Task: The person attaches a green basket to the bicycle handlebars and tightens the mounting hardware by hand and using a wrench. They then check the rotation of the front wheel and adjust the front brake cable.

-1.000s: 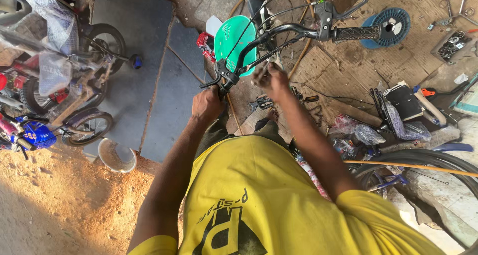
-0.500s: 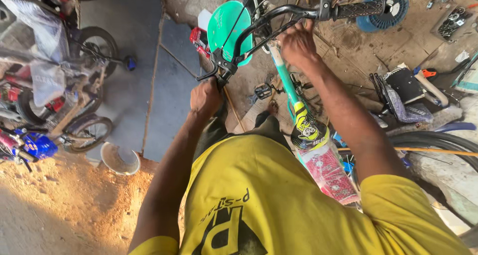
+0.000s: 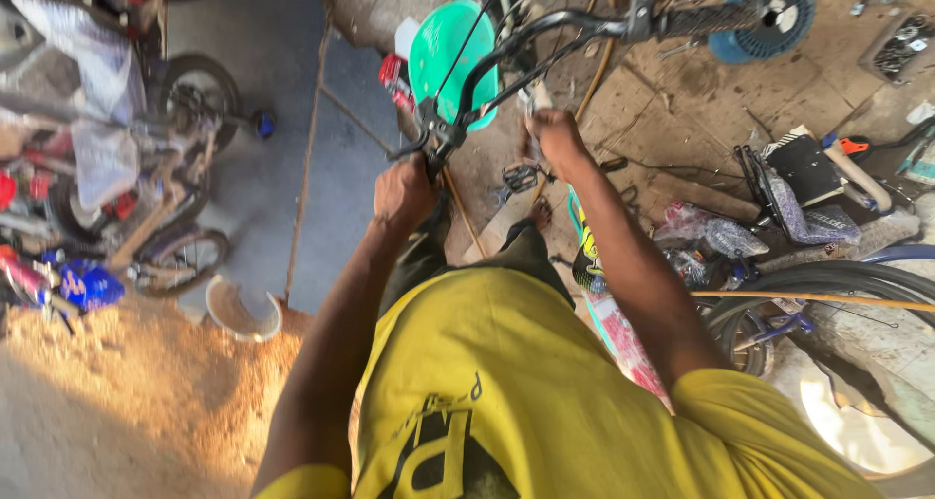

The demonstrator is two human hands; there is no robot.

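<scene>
While left hand (image 3: 404, 192) grips the handlebar (image 3: 545, 34), right hand (image 3: 555, 139) clasps its stem.

The curved metal handlebar (image 3: 545, 32) was black. Just behind it, the round plastic plate (image 3: 443, 56) was teal; far right, the spoked plastic spool (image 3: 769, 17) was blue.

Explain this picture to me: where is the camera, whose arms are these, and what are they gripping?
The camera sits on a person's head and looks straight down, so the yellow shirt is their own chest. Their left hand is closed around the left end of a black bicycle handlebar. Their right hand is closed near the middle of the bar, by the stem; what it grips is hidden. A round green plate sits at the front. On the ground lie a blue spool, small bicycles and a broken white bucket.
</scene>
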